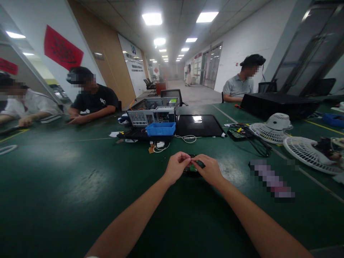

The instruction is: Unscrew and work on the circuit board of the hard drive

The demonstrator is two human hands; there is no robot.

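My left hand (176,167) and my right hand (209,169) meet with pinched fingertips over a small dark device with a green circuit board (192,168), which lies on the green table (113,179). Whatever is between the fingertips is too small to make out. A short dark piece (201,163) shows by the right hand's fingers; I cannot tell its kind. Both hands cover much of the device.
Ahead stand an opened computer case (152,115), a blue tray (161,129) and a flat black screen (200,125). White fan parts (271,129) and a black cable (258,145) lie right. Several people sit around the table. A blurred-out oblong (271,178) lies near my right arm.
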